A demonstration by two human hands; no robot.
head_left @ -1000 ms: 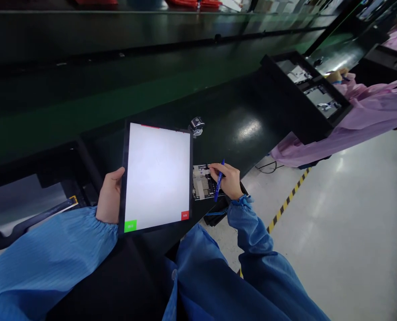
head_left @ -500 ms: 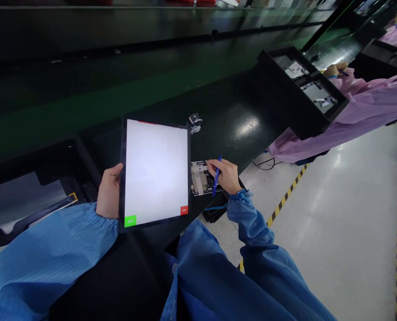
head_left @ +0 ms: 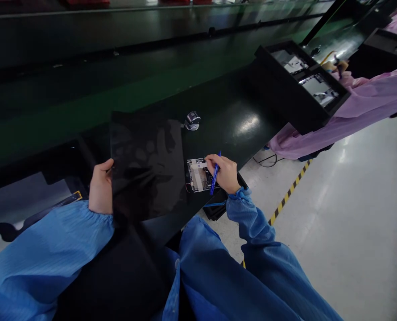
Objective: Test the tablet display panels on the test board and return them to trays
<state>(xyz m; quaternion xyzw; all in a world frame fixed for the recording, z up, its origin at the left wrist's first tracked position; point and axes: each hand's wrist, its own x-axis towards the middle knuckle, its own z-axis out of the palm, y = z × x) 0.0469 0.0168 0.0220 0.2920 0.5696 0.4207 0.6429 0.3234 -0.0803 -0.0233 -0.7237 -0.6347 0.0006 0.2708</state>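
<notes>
My left hand (head_left: 101, 186) grips the left edge of a tablet (head_left: 148, 165) whose screen is dark and shows smudges. The tablet is held tilted above the black bench. My right hand (head_left: 224, 173) is closed round a blue pen (head_left: 214, 174), and its fingertips rest on a small circuit board with pale tape strips (head_left: 198, 174) lying just right of the tablet. Both my arms wear blue sleeves.
A small shiny metal fitting (head_left: 192, 121) stands on the dark bench (head_left: 245, 107) behind the tablet. A black tray with parts (head_left: 302, 84) sits at the right, where a person in a pink coat (head_left: 369, 107) works. Floor with yellow-black tape (head_left: 287, 198) lies right.
The tablet screen has gone from bright white to dark. The tablet and my left hand shifted slightly left. My right hand stays on the board with the pen.
</notes>
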